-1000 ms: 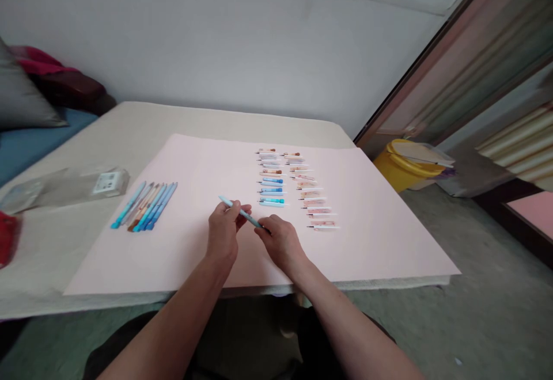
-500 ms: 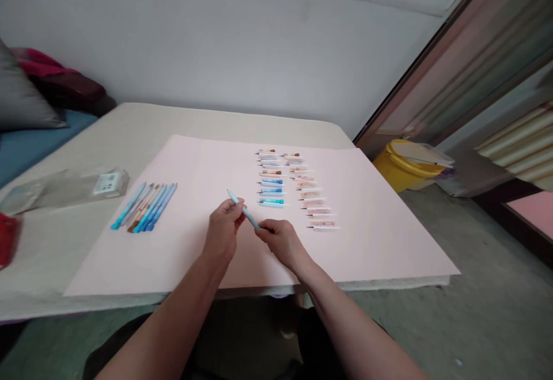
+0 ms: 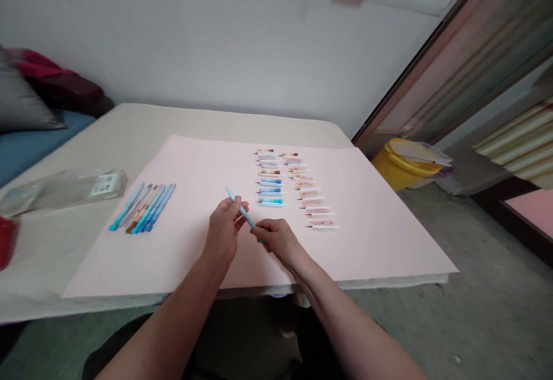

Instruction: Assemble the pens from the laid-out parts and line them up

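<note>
While the left hand point(image 3: 223, 229) and right hand point(image 3: 280, 239) are pinching the thin light-blue plastic pen point(image 3: 240, 208), a slip could be knocking the neat rows of small pen pieces point(image 3: 276, 187).

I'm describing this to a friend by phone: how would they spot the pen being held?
Start at the big pink sheet. Near its front edge the left hand and right hand pinch one light blue pen between them. It alone is off the sheet; the other pens lie bunched at the sheet's left.
</note>
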